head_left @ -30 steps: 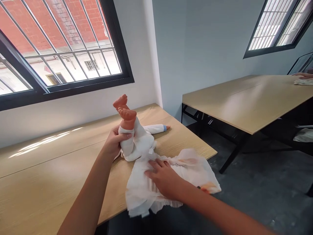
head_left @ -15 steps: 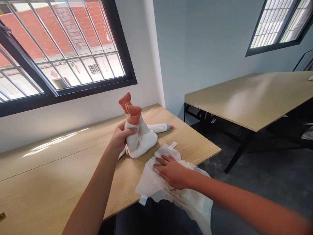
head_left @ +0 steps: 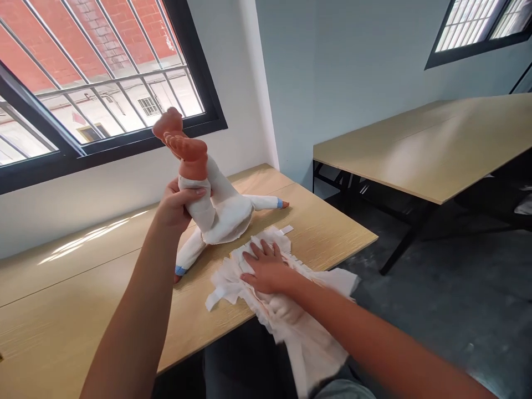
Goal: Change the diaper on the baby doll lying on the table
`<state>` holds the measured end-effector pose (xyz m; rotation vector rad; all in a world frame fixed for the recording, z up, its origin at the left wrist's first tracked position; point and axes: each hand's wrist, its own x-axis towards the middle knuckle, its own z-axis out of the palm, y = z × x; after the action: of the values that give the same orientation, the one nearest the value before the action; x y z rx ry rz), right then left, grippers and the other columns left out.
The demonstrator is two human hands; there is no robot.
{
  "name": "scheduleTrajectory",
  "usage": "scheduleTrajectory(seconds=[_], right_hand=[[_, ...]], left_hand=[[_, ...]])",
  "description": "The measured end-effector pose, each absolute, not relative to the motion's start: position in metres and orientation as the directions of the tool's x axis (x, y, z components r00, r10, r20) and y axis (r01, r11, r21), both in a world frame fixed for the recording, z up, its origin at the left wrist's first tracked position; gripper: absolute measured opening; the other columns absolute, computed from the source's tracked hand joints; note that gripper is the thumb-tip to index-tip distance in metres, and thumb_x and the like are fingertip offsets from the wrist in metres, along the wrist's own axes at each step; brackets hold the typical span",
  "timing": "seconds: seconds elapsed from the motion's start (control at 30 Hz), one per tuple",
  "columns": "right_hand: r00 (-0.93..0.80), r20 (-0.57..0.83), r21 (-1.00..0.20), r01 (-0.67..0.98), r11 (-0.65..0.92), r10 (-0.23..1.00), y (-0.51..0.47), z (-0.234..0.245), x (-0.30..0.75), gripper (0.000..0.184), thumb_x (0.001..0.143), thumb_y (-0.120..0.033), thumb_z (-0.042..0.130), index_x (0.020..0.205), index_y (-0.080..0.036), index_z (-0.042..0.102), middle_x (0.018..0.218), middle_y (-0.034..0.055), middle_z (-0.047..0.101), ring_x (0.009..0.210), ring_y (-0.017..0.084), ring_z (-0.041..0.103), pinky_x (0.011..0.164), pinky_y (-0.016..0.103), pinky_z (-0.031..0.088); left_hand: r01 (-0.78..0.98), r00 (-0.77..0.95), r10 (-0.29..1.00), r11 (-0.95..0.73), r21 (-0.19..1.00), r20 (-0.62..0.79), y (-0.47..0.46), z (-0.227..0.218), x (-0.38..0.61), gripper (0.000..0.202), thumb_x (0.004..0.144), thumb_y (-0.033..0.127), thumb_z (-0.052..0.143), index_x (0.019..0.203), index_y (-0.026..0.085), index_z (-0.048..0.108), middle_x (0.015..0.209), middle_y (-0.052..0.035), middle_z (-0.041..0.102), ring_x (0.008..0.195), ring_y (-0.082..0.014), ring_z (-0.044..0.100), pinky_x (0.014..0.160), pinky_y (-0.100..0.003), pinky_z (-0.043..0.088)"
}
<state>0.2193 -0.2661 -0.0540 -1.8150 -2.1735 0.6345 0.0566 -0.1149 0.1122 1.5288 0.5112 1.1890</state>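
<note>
My left hand (head_left: 177, 202) is wrapped round a leg of a baby doll (head_left: 230, 216) dressed in white with blue cuffs. The doll's bare feet point up, its bottom is lifted, and its arms lie out on the table; its head is hidden. Just in front of the doll, an unfolded white diaper (head_left: 286, 316) hangs partly over the table's near edge, toward my lap. Fingers spread, my right hand (head_left: 266, 269) lies flat on the diaper's far end, between its two side tabs.
The wooden table (head_left: 75, 310) stands against the wall below a barred window (head_left: 120, 72). Its right corner ends beside the diaper. A second wooden table (head_left: 399, 144) is at the right, across a strip of dark floor (head_left: 440, 288).
My left hand has raised the doll's legs up and to the left, lifting its bottom higher. My right hand has pushed the diaper's far end forward and left toward the doll.
</note>
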Motion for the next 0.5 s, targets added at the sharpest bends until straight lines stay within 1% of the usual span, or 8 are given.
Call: scheduleTrajectory(seconds=[0.1,0.17,0.2,0.23,0.3,0.33,0.4,0.5], right_hand=[[-0.169,-0.109,-0.473,0.875,0.099,0.980,-0.240,-0.060,0.207,0.079,0.093,-0.067,0.038,0.157,-0.021,0.029,0.168,0.0112,0.005,0.152,0.039,-0.008,0.117,0.066,-0.007],[-0.150,-0.116,-0.480,0.874,0.077,0.982,-0.222,-0.064,0.197,0.084,0.090,-0.070,0.042,0.156,-0.020,0.030,0.167,0.0132,0.005,0.152,0.041,-0.008,0.116,0.068,-0.006],[-0.137,-0.094,-0.486,0.871,0.074,0.986,-0.214,-0.066,0.192,0.086,0.089,-0.070,0.045,0.156,-0.018,0.031,0.167,0.0151,0.007,0.151,0.042,-0.006,0.115,0.068,-0.006],[-0.117,-0.050,-0.496,0.865,0.077,0.992,-0.207,-0.067,0.188,0.087,0.088,-0.070,0.048,0.155,-0.016,0.033,0.166,0.0176,0.011,0.151,0.044,-0.003,0.114,0.069,-0.005],[-0.066,0.091,-0.529,0.842,0.105,0.994,-0.195,-0.069,0.179,0.088,0.086,-0.068,0.057,0.151,-0.012,0.039,0.161,0.0228,0.025,0.149,0.048,0.006,0.112,0.071,-0.001],[-0.041,0.165,-0.547,0.828,0.126,0.985,-0.189,-0.069,0.175,0.087,0.084,-0.065,0.061,0.149,-0.011,0.041,0.158,0.0236,0.030,0.148,0.049,0.011,0.112,0.072,0.001],[-0.010,0.281,-0.571,0.802,0.175,0.960,-0.178,-0.067,0.169,0.084,0.082,-0.060,0.067,0.149,-0.014,0.042,0.157,0.0209,0.034,0.146,0.048,0.017,0.111,0.073,0.002],[-0.011,0.383,-0.606,0.751,0.260,0.924,-0.162,-0.059,0.163,0.075,0.085,-0.056,0.064,0.149,-0.024,0.041,0.159,0.0117,0.035,0.148,0.043,0.016,0.109,0.073,-0.002]], left_hand=[[-0.247,0.420,0.797,-0.359,0.900,0.434,-0.112,0.114,0.060,0.029,0.055,0.018,0.080,0.082,0.016,0.071,0.073,-0.0019,0.065,0.067,-0.0192,0.061,0.065,-0.033,0.055],[-0.238,0.430,0.795,-0.357,0.903,0.428,-0.112,0.114,0.061,0.030,0.053,0.018,0.080,0.083,0.016,0.071,0.073,-0.0022,0.065,0.067,-0.0195,0.061,0.065,-0.033,0.055],[-0.234,0.435,0.796,-0.352,0.906,0.421,-0.113,0.114,0.062,0.032,0.053,0.018,0.080,0.083,0.016,0.071,0.073,-0.0023,0.065,0.068,-0.0197,0.061,0.065,-0.034,0.055],[-0.228,0.436,0.798,-0.349,0.909,0.416,-0.113,0.114,0.062,0.033,0.052,0.018,0.080,0.083,0.016,0.071,0.074,-0.0024,0.065,0.068,-0.0200,0.062,0.066,-0.034,0.055],[-0.205,0.441,0.802,-0.348,0.915,0.404,-0.115,0.113,0.063,0.033,0.051,0.019,0.081,0.083,0.016,0.071,0.073,-0.0027,0.066,0.068,-0.0205,0.062,0.065,-0.034,0.054],[-0.192,0.446,0.800,-0.351,0.916,0.401,-0.116,0.113,0.062,0.033,0.051,0.019,0.081,0.082,0.015,0.071,0.073,-0.0030,0.066,0.068,-0.0209,0.062,0.064,-0.034,0.054],[-0.176,0.458,0.796,-0.355,0.918,0.396,-0.116,0.113,0.061,0.033,0.050,0.019,0.081,0.081,0.015,0.071,0.071,-0.0037,0.066,0.067,-0.0217,0.062,0.062,-0.033,0.053],[-0.161,0.475,0.792,-0.350,0.923,0.383,-0.116,0.115,0.056,0.033,0.049,0.019,0.082,0.080,0.014,0.070,0.070,-0.0041,0.065,0.066,-0.0223,0.061,0.059,-0.032,0.051]])
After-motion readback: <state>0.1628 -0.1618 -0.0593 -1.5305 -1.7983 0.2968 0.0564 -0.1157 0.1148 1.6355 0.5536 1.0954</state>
